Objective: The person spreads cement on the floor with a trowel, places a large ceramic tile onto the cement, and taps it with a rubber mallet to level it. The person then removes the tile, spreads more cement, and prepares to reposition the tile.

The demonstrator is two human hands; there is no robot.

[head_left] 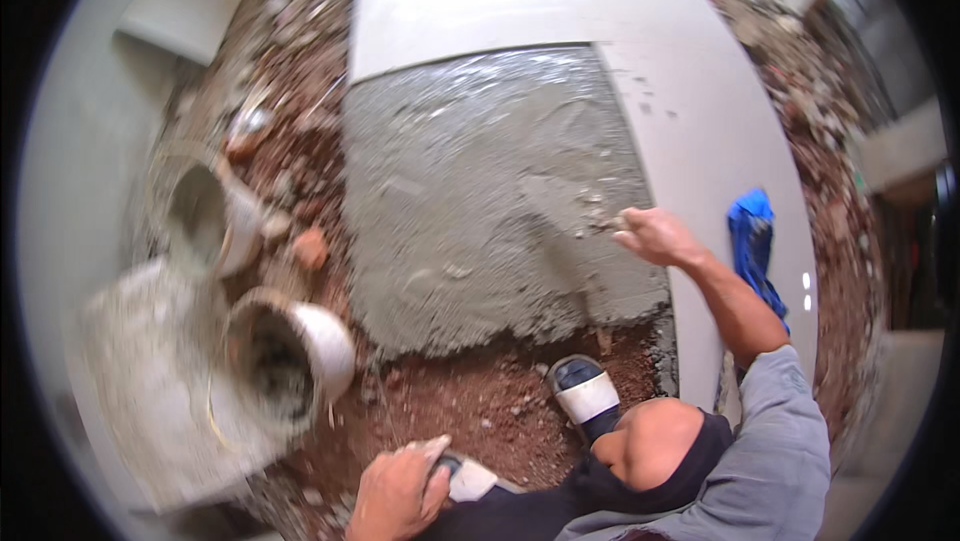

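My right hand (pixel 660 236) is held over the right part of a wet grey mortar bed (pixel 450 191), its fingers curled together. Whatever they hold, if anything, is hidden. Several loose mortar crumbs (pixel 592 209) show just beside the fingertips. The bed's surface is rough and wet, with a ragged near edge. Low in the view, my left hand (pixel 400 491) is beside my left shoe (pixel 470 479), thumb and fingers apart, with nothing visible in it. Pale floor tiles (pixel 700 121) border the mortar at its far and right sides.
Two mortar-crusted buckets (pixel 325 346) stand or lie at left, beside a dirty pale board (pixel 150 381). A crumpled blue bag or cloth (pixel 752 231) lies on the right tile. Red soil (pixel 450 411) with rubble runs along the left and near sides. My right shoe (pixel 588 396) touches the soil.
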